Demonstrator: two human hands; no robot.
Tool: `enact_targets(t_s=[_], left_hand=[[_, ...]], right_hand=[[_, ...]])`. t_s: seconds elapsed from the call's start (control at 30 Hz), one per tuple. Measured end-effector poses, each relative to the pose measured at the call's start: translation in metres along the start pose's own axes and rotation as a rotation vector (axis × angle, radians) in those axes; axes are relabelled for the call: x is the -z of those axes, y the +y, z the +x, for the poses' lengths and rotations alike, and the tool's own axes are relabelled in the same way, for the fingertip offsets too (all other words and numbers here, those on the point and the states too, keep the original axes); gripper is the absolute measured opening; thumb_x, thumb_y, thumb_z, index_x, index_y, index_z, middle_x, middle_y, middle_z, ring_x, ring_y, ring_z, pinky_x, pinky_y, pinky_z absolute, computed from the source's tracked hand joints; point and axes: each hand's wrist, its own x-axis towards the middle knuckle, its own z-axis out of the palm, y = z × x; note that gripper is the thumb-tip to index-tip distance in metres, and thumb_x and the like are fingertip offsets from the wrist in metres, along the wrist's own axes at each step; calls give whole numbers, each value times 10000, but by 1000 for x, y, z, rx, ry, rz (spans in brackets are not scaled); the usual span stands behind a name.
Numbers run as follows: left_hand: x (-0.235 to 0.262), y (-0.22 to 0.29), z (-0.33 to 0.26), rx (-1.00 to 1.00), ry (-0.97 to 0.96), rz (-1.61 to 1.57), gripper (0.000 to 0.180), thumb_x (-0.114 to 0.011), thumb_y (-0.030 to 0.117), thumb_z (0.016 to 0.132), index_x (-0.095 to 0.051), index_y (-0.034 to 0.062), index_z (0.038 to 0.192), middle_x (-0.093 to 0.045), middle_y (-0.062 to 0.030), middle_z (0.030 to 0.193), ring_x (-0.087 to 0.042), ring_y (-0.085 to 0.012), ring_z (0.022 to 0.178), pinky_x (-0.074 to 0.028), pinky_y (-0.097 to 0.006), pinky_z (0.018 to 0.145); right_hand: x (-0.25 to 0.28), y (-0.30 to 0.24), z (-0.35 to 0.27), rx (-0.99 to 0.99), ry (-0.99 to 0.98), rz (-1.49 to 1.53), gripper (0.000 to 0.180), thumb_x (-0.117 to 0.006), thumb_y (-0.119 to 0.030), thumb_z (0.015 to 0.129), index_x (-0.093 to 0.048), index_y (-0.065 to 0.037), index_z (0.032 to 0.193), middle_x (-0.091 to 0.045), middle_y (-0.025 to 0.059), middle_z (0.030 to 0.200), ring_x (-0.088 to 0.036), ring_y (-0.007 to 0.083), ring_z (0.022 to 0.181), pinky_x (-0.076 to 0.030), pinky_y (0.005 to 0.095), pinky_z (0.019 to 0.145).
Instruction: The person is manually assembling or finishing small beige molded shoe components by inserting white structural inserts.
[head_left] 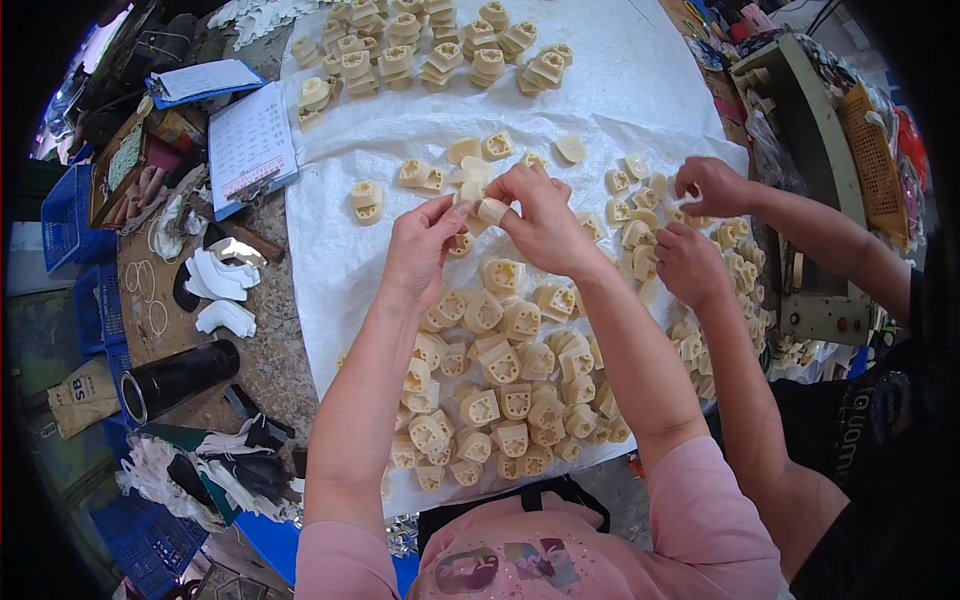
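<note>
hands meeting above middle of white sheet (340,250). left hand (418,250) pinched at fingertips on edge of small cream plastic part (490,210); right hand (545,225) curled round same part from other side, fingers closed on it. part held clear of sheet, just above heap of like cream parts (500,390). seemingly mid-way through trimming or picking at one piece. next move likely calls for firm pinch and small twist, without dropping piece into heap. co-worker's hands (700,225) busy at right with own pile. clipboard (250,145) off left.
</note>
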Motion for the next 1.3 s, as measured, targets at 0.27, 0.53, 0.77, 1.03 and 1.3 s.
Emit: enact_targets(t_s=[0.27, 0.53, 0.77, 1.03, 1.3], left_hand=[[34, 11, -11, -184, 219, 631, 365, -706, 32, 723, -643, 69, 1080, -628, -41, 990, -561, -127, 903, -435, -257, 778], [18, -15, -5, -671, 22, 1540, 389, -758, 53, 619, -653, 86, 992, -540, -62, 901, -519, -245, 911, -424, -364, 777], [21, -8, 4, -528, -121, 1433, 222, -706, 79, 703, -689, 68, 924, -570, -77, 862, -530, -261, 903, -427, -386, 781], [12, -20, 38, -368, 149, 1384, 198, -635, 131, 797, -689, 52, 970, -597, -122, 984, -518, -299, 998, -423, -428, 870], [8, -20, 49, -61, -63, 1186, 251, -678, 97, 751, -671, 46, 997, -581, -142, 1034, -492, -314, 1047, -382, -414, 912]], right_hand=[[5, 16, 0, -63, -206, -109, 100, -598, -126, 812, -630, -92, 900, -586, 51, 910, -513, 167, 929, -363, 387, 861], [-34, 14, 3, 74, -425, -777, 165, -600, -105, 738, -708, -141, 858, -606, 77, 976, -489, 264, 1085, -225, 566, 1027], [-16, 17, 20, -52, -253, -560, 271, -572, -71, 734, -679, -135, 974, -614, 97, 974, -510, 279, 1058, -337, 516, 882], [-38, 31, 22, -10, -201, -578, 284, -601, -80, 711, -635, -128, 989, -588, 80, 953, -510, 265, 1007, -325, 458, 874], [-16, 34, 14, 189, -166, -535, 268, -627, -50, 670, -626, -119, 929, -599, 63, 917, -516, 261, 989, -309, 470, 889]])
